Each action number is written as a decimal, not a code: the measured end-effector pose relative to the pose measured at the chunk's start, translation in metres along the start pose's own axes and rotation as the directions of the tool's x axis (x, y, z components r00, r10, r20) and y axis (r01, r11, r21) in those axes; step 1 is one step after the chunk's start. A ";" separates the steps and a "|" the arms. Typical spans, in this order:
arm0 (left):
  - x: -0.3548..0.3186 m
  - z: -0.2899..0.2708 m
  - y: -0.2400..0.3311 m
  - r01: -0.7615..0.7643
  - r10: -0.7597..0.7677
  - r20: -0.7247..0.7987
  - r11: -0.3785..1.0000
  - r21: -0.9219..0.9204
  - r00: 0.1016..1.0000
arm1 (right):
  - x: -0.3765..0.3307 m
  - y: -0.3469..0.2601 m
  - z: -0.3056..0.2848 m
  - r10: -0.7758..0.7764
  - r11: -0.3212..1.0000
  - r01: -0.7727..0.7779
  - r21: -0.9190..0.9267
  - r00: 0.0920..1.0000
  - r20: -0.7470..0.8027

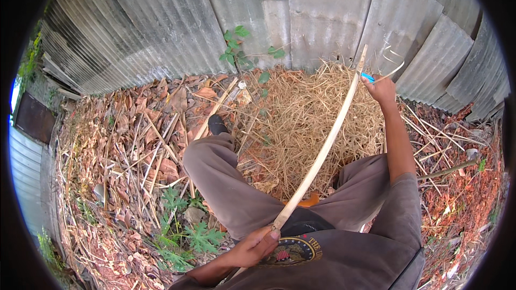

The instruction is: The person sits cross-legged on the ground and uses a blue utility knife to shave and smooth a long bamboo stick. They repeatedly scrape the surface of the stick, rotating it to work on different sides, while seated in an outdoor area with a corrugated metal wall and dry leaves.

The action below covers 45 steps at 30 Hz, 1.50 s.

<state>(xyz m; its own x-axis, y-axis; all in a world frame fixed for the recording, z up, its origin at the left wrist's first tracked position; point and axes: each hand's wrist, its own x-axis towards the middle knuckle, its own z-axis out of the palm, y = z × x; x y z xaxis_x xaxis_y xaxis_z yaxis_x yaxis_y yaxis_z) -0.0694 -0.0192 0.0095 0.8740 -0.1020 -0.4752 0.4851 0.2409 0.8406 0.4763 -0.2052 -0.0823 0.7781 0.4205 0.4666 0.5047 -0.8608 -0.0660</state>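
A long, pale bamboo strip (321, 158) slants from my lap up toward the fence, its far tip narrower and darker. My left hand (255, 247) is closed round its near end, in front of my shirt. At the far end, with that arm stretched out, my right hand (382, 90) is closed on a small blue tool (367, 77) lying against the strip. The tool's blade or working end does not show clearly. Thin curled shavings (395, 56) stick up beside the right hand.
Corrugated metal fence sheets (328, 16) stand across the far side. A heap of straw-like shavings (301, 123) lies between my legs. Dry leaves and sticks (145, 129) cover the left ground; a green plant (201, 236) grows near my knee. A stick (449, 171) lies at right.
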 end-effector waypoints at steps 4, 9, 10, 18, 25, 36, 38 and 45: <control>-0.002 -0.003 0.002 -0.008 0.008 0.011 1.000 0.016 1.000 | -0.005 0.010 0.007 0.021 1.000 -0.019 -0.011 0.990 0.136; -0.018 -0.013 -0.007 0.005 -0.003 -0.014 0.995 0.095 1.000 | -0.016 -0.002 0.001 -0.063 0.998 0.061 0.019 0.981 0.181; -0.022 -0.014 -0.007 0.003 -0.001 -0.023 0.993 0.120 1.000 | -0.019 -0.001 0.009 -0.099 0.995 0.101 -0.008 0.988 0.114; -0.082 -0.036 -0.037 0.021 -0.017 -0.188 1.000 0.018 0.982 | -0.017 0.080 0.049 0.639 0.758 -0.649 0.058 0.758 0.128; -0.033 -0.029 -0.030 -0.056 0.026 -0.197 0.987 -0.152 0.980 | 0.001 -0.049 -0.041 0.232 0.920 -0.322 0.224 0.907 0.350; -0.029 -0.015 -0.030 -0.098 0.082 -0.077 0.969 -0.227 0.994 | -0.018 -0.104 -0.055 -0.171 0.953 0.106 0.283 0.962 0.212; -0.029 -0.016 -0.030 -0.098 0.086 -0.062 0.969 -0.228 0.994 | -0.019 -0.099 -0.054 -0.157 0.920 0.081 0.383 0.973 0.172; -0.032 -0.012 -0.030 -0.062 0.054 -0.058 0.987 -0.145 0.997 | -0.013 -0.100 -0.054 -0.128 0.964 0.076 0.256 0.973 0.194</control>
<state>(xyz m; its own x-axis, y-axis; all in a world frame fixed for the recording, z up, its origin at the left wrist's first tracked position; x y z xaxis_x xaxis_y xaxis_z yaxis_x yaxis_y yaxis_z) -0.1125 -0.0112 -0.0034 0.8957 -0.0325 -0.4436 0.4208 0.3846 0.8216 0.3958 -0.1401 -0.0336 0.7649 0.5749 0.2906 0.6410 -0.7243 -0.2540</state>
